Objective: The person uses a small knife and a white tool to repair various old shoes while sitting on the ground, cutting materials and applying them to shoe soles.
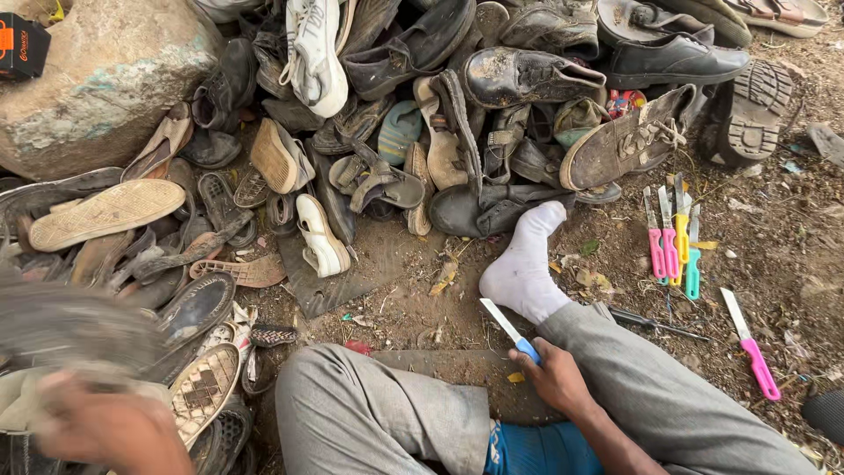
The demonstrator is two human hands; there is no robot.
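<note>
— Right hand point(556, 376)? Gripping blue-handled knife point(510, 329), blade beside white-socked foot point(526, 264).
— Left hand point(105, 427)? Blurred, holding grey sole point(70, 325).
— Beyond? Heaped worn shoes point(492, 79); pink, yellow and teal knives point(673, 242) on dirt.

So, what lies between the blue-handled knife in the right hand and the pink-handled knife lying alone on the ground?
In the head view, the grey trouser leg lies between the blue-handled knife in the right hand and the lone pink-handled knife, then bare dirt.

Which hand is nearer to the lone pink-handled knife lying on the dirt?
Right. The right hand, gripping a blue-handled knife, sits left of the pink-handled knife; the blurred left hand is across the frame by the shoe pile.
</note>
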